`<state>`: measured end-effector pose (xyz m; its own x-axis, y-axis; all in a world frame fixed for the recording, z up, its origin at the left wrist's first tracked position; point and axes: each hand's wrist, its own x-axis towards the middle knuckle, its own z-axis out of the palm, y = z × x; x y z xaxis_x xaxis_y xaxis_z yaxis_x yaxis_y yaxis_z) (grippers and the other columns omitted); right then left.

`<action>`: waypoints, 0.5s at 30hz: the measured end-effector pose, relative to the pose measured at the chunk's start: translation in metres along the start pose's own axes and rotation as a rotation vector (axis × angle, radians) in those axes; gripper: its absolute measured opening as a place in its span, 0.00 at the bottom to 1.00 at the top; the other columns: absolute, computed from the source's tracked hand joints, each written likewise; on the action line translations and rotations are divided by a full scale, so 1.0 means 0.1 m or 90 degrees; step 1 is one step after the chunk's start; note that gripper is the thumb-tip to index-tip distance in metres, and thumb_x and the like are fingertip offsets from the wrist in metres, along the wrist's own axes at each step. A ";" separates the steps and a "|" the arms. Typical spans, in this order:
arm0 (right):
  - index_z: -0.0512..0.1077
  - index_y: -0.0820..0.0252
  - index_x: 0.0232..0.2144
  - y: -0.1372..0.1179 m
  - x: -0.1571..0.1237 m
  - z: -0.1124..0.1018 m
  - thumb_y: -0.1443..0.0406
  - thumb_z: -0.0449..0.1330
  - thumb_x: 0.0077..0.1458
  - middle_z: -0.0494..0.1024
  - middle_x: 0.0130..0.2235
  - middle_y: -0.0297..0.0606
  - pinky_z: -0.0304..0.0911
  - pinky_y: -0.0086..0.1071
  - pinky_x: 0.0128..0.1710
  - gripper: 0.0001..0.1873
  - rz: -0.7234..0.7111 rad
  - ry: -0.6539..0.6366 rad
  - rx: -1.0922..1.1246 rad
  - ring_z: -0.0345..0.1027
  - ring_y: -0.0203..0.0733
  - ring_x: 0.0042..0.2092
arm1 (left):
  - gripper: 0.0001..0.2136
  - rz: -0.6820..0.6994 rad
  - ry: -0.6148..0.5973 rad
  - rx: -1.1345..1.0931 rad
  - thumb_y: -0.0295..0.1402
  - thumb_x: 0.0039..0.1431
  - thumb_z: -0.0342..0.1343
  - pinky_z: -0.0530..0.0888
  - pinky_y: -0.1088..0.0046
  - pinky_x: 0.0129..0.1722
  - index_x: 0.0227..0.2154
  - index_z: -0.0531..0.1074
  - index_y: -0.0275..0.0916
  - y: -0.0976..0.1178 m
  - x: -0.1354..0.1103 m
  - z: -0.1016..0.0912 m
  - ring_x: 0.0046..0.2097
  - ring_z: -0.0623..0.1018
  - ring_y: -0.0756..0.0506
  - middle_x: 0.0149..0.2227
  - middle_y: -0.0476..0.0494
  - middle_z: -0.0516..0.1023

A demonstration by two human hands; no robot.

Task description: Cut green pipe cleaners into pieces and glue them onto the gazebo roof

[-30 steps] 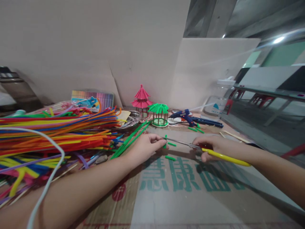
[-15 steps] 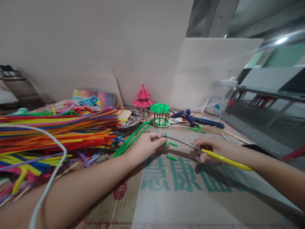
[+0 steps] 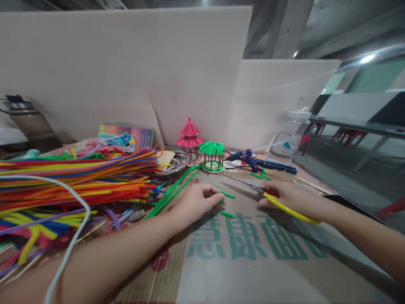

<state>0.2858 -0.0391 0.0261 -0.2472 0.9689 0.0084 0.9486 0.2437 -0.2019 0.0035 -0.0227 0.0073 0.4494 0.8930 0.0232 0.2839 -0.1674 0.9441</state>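
My left hand point(image 3: 198, 204) rests low over the cardboard, thumb and forefinger pinched on a short green pipe cleaner piece point(image 3: 221, 200), partly hidden by the fingers. In my right hand point(image 3: 283, 196) are scissors with yellow handles point(image 3: 292, 213). Their blades point left and stand apart from the green piece. A cut green piece point(image 3: 228, 214) lies just beyond my left fingertips. Long green pipe cleaners point(image 3: 171, 192) stretch out behind my left hand. Farther back stands a small green-roofed pavilion point(image 3: 211, 148) on thin brown posts, beside a pink tiered pagoda point(image 3: 190, 141).
Bundles of coloured pipe cleaners point(image 3: 72, 185) fill the left side, crossed by a white cable point(image 3: 71, 245). A marker set point(image 3: 126, 137) is behind them. A blue glue gun point(image 3: 243, 156), more green scraps point(image 3: 256, 175) and a clear jug point(image 3: 287, 135) sit at the back right.
The scissors have drawn back from the green piece in my left hand. My left hand has come slightly lower. The view has tilted up a little.
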 end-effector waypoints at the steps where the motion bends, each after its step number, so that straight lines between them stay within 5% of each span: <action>1: 0.73 0.54 0.35 0.03 0.01 0.03 0.45 0.57 0.50 0.78 0.32 0.37 0.58 0.31 0.30 0.22 -0.004 0.005 -0.010 0.70 0.45 0.33 | 0.13 0.014 0.010 0.014 0.41 0.54 0.57 0.68 0.78 0.26 0.29 0.75 0.34 0.01 0.00 0.00 0.30 0.76 0.49 0.29 0.43 0.79; 8: 0.72 0.53 0.47 0.10 -0.01 0.13 0.51 0.53 0.57 0.79 0.41 0.43 0.63 0.34 0.39 0.21 -0.098 0.022 -0.089 0.72 0.47 0.40 | 0.14 0.030 0.085 0.116 0.41 0.54 0.55 0.64 0.77 0.25 0.31 0.77 0.35 0.03 0.00 -0.02 0.27 0.72 0.50 0.28 0.47 0.78; 15: 0.72 0.54 0.50 0.08 -0.03 0.10 0.55 0.54 0.58 0.76 0.42 0.44 0.63 0.35 0.41 0.20 -0.155 0.022 -0.127 0.72 0.46 0.41 | 0.14 0.060 0.051 0.182 0.41 0.57 0.53 0.67 0.76 0.28 0.34 0.77 0.36 -0.02 0.01 -0.02 0.30 0.74 0.48 0.30 0.46 0.78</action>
<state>0.2925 -0.0404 0.0148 -0.4682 0.8811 0.0671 0.8833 0.4688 0.0068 0.0017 -0.0208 0.0056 0.4207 0.8959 0.1429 0.4763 -0.3522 0.8057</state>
